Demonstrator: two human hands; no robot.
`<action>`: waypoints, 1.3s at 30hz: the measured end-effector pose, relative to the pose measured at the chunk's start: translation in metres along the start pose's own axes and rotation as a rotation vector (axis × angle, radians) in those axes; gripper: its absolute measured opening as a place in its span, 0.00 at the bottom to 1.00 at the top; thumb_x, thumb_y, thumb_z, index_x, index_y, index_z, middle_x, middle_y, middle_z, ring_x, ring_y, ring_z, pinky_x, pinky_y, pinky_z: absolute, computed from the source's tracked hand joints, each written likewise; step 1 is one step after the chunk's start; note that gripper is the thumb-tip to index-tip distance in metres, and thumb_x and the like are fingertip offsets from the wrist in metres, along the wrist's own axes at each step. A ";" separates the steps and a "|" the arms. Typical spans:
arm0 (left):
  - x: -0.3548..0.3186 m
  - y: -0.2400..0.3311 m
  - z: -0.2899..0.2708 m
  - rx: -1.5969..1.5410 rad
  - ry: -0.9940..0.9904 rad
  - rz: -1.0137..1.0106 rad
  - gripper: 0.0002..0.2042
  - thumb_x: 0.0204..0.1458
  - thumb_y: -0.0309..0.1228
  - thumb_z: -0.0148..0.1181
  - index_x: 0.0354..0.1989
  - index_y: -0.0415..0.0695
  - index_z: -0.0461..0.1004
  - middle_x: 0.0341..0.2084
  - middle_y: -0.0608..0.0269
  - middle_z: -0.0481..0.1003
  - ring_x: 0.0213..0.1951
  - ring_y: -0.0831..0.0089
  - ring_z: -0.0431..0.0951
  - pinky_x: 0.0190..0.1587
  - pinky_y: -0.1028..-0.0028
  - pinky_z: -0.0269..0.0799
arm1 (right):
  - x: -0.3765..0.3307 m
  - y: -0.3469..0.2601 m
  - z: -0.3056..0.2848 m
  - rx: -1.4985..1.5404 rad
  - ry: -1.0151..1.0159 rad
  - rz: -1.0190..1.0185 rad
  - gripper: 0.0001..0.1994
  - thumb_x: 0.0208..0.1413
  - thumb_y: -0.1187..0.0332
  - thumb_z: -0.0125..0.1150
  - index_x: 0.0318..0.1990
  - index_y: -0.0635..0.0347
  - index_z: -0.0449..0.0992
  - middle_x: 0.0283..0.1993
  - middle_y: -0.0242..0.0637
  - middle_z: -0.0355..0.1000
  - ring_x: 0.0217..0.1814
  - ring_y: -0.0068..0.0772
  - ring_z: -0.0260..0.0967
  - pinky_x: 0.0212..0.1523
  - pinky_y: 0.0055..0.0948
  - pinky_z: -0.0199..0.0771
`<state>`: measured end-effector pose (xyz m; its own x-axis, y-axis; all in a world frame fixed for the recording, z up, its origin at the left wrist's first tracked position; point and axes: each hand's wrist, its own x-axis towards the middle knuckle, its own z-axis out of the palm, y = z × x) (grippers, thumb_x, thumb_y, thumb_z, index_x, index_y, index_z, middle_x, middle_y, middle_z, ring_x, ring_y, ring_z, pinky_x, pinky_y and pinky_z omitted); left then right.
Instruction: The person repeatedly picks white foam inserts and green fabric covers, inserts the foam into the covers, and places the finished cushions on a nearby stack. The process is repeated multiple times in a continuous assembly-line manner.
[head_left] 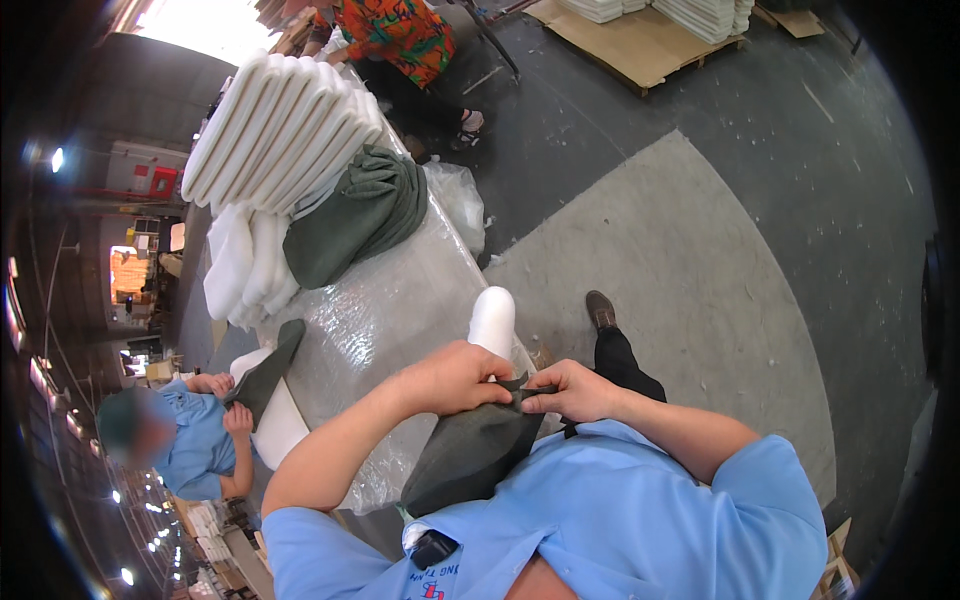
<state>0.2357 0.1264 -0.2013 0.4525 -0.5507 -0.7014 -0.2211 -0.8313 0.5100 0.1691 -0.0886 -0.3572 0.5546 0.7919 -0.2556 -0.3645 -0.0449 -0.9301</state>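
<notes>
A worker's left hand (455,378) and right hand (572,390) are both closed on the open mouth of a dark green fabric cover (470,455), held against the chest at the edge of a plastic-wrapped table (385,315), with a white foam pad (492,320) rising just beyond it. The cover looks soft, light and limp, best gripped at its hem. One stack of white pads (280,125) and one heap of green covers (360,215) wait on the table; a co-worker (195,435) handles a second cover.

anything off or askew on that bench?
Nothing damaged or spilled. Both hands, left hand and right hand, grip a dark cover over a white foam pad. The green fabric heap slumps loosely.
</notes>
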 end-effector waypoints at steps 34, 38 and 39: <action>0.017 -0.031 -0.027 -0.128 -0.115 -0.144 0.20 0.69 0.50 0.55 0.41 0.45 0.83 0.33 0.47 0.82 0.39 0.46 0.83 0.44 0.52 0.76 | 0.041 -0.028 -0.016 -0.703 0.336 -0.396 0.10 0.64 0.61 0.69 0.40 0.57 0.82 0.79 0.59 0.50 0.82 0.72 0.44 0.77 0.63 0.50; 0.022 -0.057 -0.022 -0.482 -0.206 -0.141 0.19 0.69 0.47 0.56 0.43 0.42 0.82 0.30 0.48 0.82 0.36 0.48 0.83 0.44 0.55 0.76 | 0.046 -0.041 -0.019 -0.729 0.304 -0.382 0.11 0.64 0.59 0.69 0.39 0.57 0.82 0.80 0.60 0.49 0.83 0.72 0.42 0.77 0.63 0.49; 0.021 -0.059 -0.021 -0.365 -0.122 -0.111 0.18 0.69 0.46 0.57 0.41 0.43 0.82 0.30 0.52 0.81 0.37 0.50 0.82 0.42 0.56 0.75 | 0.048 -0.044 -0.022 -0.737 0.297 -0.375 0.11 0.65 0.59 0.68 0.38 0.57 0.82 0.80 0.61 0.48 0.83 0.72 0.41 0.78 0.64 0.48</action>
<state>0.2766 0.1653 -0.2358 0.3459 -0.4822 -0.8049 0.1544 -0.8169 0.5558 0.2286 -0.0622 -0.3341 0.7500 0.6467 0.1388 0.4002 -0.2766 -0.8737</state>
